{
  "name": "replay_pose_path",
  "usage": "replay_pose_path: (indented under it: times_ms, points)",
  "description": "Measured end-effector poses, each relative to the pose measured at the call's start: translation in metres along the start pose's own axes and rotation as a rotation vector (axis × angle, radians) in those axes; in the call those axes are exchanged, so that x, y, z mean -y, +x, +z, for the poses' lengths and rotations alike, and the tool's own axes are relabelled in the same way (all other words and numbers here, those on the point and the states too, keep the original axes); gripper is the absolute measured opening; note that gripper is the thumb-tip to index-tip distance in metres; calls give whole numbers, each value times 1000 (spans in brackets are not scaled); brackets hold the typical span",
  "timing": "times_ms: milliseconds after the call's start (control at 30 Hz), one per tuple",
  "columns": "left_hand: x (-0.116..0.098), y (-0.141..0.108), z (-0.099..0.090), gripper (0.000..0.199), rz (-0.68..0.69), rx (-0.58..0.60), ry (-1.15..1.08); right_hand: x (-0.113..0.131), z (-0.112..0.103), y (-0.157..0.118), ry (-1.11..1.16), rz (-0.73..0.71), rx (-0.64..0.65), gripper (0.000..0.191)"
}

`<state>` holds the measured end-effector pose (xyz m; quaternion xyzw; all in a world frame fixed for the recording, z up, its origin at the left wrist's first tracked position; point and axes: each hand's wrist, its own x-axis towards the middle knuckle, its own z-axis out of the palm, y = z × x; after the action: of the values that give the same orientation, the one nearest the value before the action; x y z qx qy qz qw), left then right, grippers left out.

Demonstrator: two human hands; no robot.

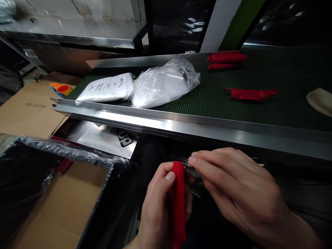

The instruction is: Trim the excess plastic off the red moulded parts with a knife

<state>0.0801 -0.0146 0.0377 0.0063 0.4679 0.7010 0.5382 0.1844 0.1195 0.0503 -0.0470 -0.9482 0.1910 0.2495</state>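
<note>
A long red plastic part [178,204] is upright in my left hand [157,204], thumb on its near side and fingers wrapped behind it. My right hand [238,190] is just right of the part's top end. Its thumb and fingers are pinched on a small thin metal blade [186,163], whose tip meets the part's upper edge. Most of the blade is hidden by the fingers. Beyond the hands, another red part [251,94] lies on the green conveyor belt [207,103], and more red parts [227,61] lie near the belt's far edge.
Two white plastic-wrapped packs, one flat [106,88] and one bulky [164,83], lie on the belt's left. A metal rail [166,122] runs along its near edge. At lower left stands a plastic-lined carton [64,204]. Orange and blue pieces [62,89] sit on cardboard.
</note>
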Motion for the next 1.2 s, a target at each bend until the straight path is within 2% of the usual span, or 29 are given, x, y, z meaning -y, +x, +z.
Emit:
replay_pose_path:
  times_ms: [233, 667, 933, 1200]
  points:
    - [-3, 0, -4, 25, 6, 18, 15, 5, 3, -4, 36, 5, 33, 36]
    - [-16, 9, -5, 24, 15, -22, 33, 19, 5, -11, 25, -55, 73, 38]
    - [-21, 18, -4, 20, 135, 2, 47, 29, 5, -23, 23, -51, 139, 35]
    - [-25, 24, -5, 25, 95, -10, -10, 32, 10, -30, 31, -44, 117, 31]
